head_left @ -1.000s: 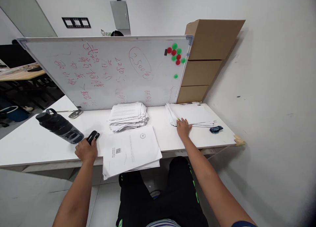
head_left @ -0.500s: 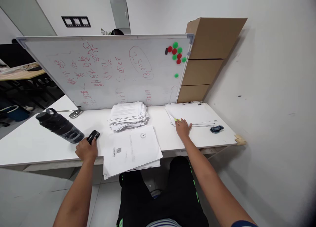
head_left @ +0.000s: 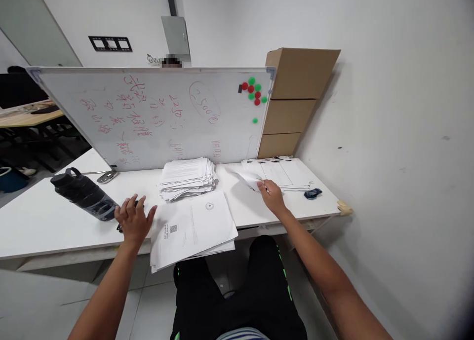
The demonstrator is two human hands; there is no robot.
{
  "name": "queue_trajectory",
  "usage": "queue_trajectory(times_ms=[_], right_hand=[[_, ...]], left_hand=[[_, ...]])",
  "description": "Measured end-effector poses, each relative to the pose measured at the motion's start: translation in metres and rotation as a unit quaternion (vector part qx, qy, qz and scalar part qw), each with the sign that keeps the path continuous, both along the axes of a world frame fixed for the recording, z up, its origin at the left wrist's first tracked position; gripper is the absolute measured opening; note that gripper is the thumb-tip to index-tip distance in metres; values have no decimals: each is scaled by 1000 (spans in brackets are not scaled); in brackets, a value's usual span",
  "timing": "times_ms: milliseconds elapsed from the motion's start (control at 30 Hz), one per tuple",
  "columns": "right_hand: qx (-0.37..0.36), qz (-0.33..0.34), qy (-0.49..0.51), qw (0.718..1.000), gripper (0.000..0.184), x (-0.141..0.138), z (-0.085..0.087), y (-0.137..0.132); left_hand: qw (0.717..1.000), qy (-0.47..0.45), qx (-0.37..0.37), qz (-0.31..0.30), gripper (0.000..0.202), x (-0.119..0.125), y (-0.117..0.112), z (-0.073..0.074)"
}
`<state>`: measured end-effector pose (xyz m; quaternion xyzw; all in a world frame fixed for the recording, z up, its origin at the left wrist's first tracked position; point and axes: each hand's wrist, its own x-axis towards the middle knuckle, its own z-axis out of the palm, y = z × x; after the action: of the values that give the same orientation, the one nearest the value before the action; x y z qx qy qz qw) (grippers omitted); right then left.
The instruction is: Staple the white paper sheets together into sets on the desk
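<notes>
My left hand (head_left: 134,219) has its fingers spread over a black stapler (head_left: 119,228) lying on the table, mostly hidden beneath it. Between thumb and fingers, my right hand (head_left: 272,197) pinches a sheet of paper (head_left: 244,176), its left part raised and curled. Below that sheet lies a stack of papers (head_left: 296,171) with a printed rectangular frame on top. Between my hands, a pile of printed sheets (head_left: 196,231) with a round stamp and a QR code overhangs the front table edge. A thicker, uneven paper stack (head_left: 185,174) sits behind it.
A black bottle (head_left: 85,197) stands left of my left hand, with a computer mouse (head_left: 107,176) behind it. The whiteboard (head_left: 218,147) closes off the back. Cardboard boxes (head_left: 285,115) are stacked at right. A small dark object (head_left: 313,194) lies near the right edge.
My left hand has let go of the stapler and opened over it. My right hand has lifted the top sheet off the right stack and leftward. The view has shifted slightly.
</notes>
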<state>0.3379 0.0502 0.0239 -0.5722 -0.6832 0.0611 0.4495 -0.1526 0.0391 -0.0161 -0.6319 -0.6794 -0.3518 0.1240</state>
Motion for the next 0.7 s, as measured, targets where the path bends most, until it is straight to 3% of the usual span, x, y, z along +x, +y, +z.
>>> queue_trajectory(times_ms=[67,133,233,300,400,500,600,700], right_hand=[[20,58,50,997,46,0,36,-25],[18,91,109,990,46,-3,69,-47],[-3,117,183,976,47,-12,102,-68],[-10,113,219,969,49,-19,109,-73],[-5,109,305,946,56,-27,95,-71],[-43,169,418,891,73,-31,65,-68],[-132,220,447,857,68,-36,39,-70],[-158,230,461,843,66,-41,29,-72]], left_hand=[[993,-93,30,-63,65,30,-7,18],[965,-208,-9,-159,65,70,-21,35],[864,-360,-114,-332,76,134,-48,55],[811,-433,-168,-356,67,166,-62,64],[794,-500,-193,-287,54,187,-71,72],[791,-542,-159,-236,51,189,-68,76],[777,-575,-139,-217,50,188,-63,79],[789,-573,-98,-197,50,191,-61,85]])
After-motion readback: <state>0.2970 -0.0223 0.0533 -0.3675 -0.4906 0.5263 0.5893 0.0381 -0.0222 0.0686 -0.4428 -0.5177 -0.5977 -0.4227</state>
